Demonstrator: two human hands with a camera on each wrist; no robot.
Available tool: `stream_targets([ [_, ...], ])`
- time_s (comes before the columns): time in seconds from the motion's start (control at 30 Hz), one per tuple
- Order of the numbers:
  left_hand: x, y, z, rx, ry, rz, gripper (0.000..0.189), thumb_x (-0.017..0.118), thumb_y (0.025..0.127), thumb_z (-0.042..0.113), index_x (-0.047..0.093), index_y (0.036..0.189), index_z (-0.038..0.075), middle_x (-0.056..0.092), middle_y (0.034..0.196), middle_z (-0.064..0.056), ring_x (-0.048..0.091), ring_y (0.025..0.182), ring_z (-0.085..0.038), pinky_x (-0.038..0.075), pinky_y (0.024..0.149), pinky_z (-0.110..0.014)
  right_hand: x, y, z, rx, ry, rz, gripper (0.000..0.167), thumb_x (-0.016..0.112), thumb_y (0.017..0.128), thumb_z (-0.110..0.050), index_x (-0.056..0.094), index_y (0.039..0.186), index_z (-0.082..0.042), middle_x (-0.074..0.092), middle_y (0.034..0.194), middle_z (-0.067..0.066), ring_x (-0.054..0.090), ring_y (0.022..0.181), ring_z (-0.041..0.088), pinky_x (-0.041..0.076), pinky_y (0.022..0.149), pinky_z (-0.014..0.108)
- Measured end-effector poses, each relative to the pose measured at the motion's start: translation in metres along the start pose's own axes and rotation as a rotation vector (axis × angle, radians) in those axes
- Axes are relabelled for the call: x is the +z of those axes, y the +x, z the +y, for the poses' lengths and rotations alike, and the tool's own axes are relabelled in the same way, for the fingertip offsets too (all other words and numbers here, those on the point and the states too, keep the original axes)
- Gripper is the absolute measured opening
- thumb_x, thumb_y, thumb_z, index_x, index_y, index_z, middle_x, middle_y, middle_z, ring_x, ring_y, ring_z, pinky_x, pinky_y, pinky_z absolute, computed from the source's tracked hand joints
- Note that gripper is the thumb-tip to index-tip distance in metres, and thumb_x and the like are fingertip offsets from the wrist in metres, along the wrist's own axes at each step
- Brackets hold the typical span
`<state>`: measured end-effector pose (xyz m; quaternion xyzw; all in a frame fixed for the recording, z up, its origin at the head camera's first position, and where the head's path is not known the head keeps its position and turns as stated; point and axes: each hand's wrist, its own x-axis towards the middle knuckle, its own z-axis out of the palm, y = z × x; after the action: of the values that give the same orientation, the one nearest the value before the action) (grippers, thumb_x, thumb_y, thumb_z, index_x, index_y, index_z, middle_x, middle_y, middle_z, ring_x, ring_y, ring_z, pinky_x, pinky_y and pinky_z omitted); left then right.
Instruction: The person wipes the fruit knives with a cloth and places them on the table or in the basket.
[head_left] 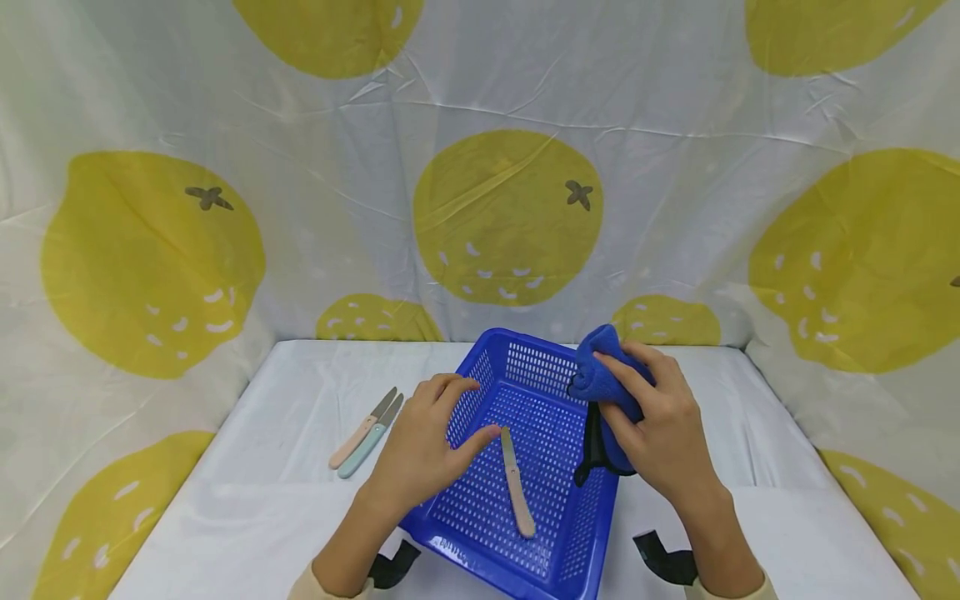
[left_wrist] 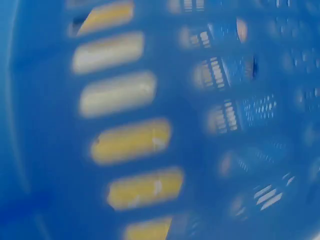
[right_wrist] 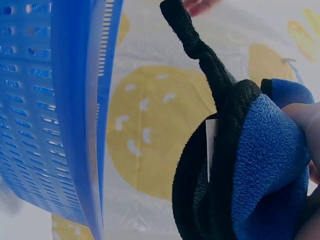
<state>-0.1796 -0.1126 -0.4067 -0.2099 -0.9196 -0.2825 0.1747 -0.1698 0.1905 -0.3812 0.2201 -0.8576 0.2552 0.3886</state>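
Note:
My right hand (head_left: 660, 425) grips a bunched blue cloth (head_left: 596, 371) with black edging and a dangling black strap, held over the right side of a blue plastic basket (head_left: 438, 546). The right wrist view shows the cloth (right_wrist: 270, 145) close up, its white label partly visible. Above the basket's left side is my left hand (head_left: 420, 442), fingers apart and holding nothing. Its thumb tip appears close to the blade tip of a pink-handled knife (head_left: 517, 496) lying in the basket; contact cannot be told. The left wrist view is filled by the basket's slotted wall (left_wrist: 50, 125).
To the left of the basket, a second pink-handled knife (head_left: 352, 442) and a light-blue-handled knife (head_left: 367, 454) lie side by side on the white-covered table (head_left: 247, 533). A curtain (head_left: 337, 208) with yellow lemon prints encloses the back and sides.

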Motion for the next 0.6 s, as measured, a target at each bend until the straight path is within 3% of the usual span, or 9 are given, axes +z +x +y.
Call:
stream_targets([
  [0.1, -0.008, 0.001, -0.005, 0.001, 0.062, -0.014, 0.074, 0.060, 0.090, 0.074, 0.051, 0.150, 0.030, 0.050, 0.154, 0.001, 0.047, 0.142, -0.024, 0.045, 0.112, -0.057, 0.000, 0.000, 0.001, 0.002, -0.001, 0.001, 0.048, 0.078, 0.082, -0.003, 0.072, 0.129, -0.014, 0.059, 0.136, 0.017, 0.055, 0.123, 0.034, 0.051, 0.104, 0.042],
  [0.23, -0.019, 0.002, -0.013, 0.027, 0.122, 0.011, 0.081, 0.059, 0.088, 0.077, 0.042, 0.156, 0.037, 0.040, 0.163, 0.003, 0.040, 0.149, -0.026, 0.036, 0.116, -0.063, -0.001, 0.000, 0.001, 0.006, -0.005, -0.002, 0.048, 0.078, 0.083, -0.004, 0.072, 0.129, -0.014, 0.059, 0.136, 0.017, 0.055, 0.124, 0.034, 0.050, 0.105, 0.039],
  [0.5, -0.044, 0.002, -0.030, -0.003, 0.180, 0.073, 0.091, 0.068, 0.081, 0.076, 0.040, 0.158, 0.035, 0.033, 0.168, 0.003, 0.034, 0.153, -0.030, 0.026, 0.120, -0.065, 0.000, 0.000, 0.003, 0.004, 0.003, 0.001, 0.048, 0.077, 0.083, -0.004, 0.072, 0.129, -0.014, 0.059, 0.136, 0.018, 0.055, 0.124, 0.034, 0.048, 0.106, 0.035],
  [0.6, -0.052, 0.003, -0.038, -0.030, 0.218, 0.121, 0.094, 0.069, 0.079, 0.077, 0.042, 0.157, 0.034, 0.033, 0.168, 0.003, 0.035, 0.152, -0.034, 0.025, 0.118, -0.066, 0.000, 0.000, 0.005, 0.004, -0.001, -0.001, 0.048, 0.077, 0.083, -0.004, 0.072, 0.129, -0.014, 0.059, 0.135, 0.018, 0.055, 0.123, 0.034, 0.050, 0.102, 0.043],
])
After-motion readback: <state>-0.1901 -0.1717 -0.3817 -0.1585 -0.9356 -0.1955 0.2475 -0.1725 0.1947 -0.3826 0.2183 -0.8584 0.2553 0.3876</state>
